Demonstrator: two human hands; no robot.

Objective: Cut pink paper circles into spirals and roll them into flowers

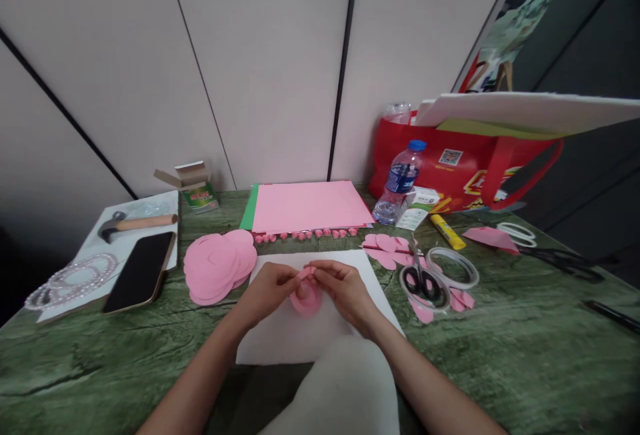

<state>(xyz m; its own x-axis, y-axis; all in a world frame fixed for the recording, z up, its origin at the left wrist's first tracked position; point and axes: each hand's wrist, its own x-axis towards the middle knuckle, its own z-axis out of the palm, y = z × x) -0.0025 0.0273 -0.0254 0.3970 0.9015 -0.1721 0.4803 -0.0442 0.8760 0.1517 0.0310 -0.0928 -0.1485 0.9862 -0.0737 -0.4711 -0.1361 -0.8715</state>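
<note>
Both my hands meet over a white sheet (280, 342), pinching one pink paper spiral (307, 302) between them. My left hand (267, 288) grips its upper left edge with thumb and finger. From the other side my right hand (347, 288) holds the upper right edge, its fingertips close to the left ones. The paper's loose coil hangs below the fingertips. Left of the sheet lies a pile of pink paper circles (215, 268). Behind the sheet runs a row of small rolled pink paper roses (305, 235).
Pink sheets (310, 205) lie at the back. To the right are scissors (420, 278), tape rolls (457, 268), a glue stick (447, 232), a water bottle (400, 182) and a red bag (450, 162). Leftward are a phone (140, 272), a hammer (140, 222) and bead strings (75, 278).
</note>
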